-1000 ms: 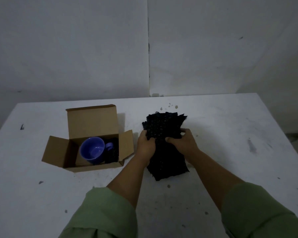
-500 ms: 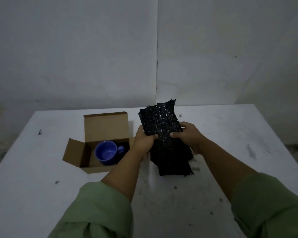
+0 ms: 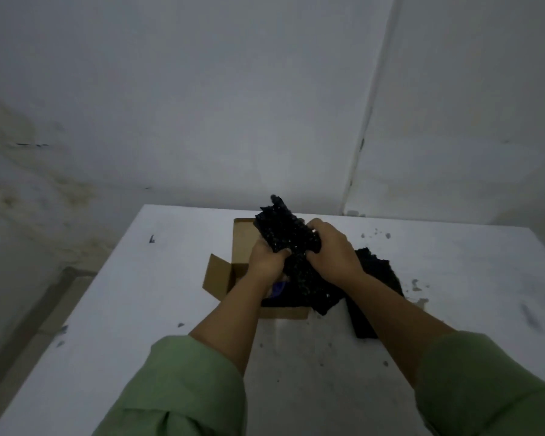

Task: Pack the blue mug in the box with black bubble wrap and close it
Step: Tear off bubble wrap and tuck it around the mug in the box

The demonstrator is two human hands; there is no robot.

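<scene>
Both hands grip one piece of black bubble wrap. The left hand has its fingers curled tight round the wrap's left edge, thumb pressed into it; the right hand has its fingers folded over the right edge, thumb pinching the front. The wrap stands up above the fingers and hangs down below them.

Under the fingers sits one open cardboard box, flaps spread. One blue mug lies in it, only a sliver showing just below the left wrist. A second dark heap of bubble wrap lies on the white table, to the right of the right hand.

Half a second ago the held wrap was to the right of the box; now it is over the box, hiding most of the mug.
</scene>
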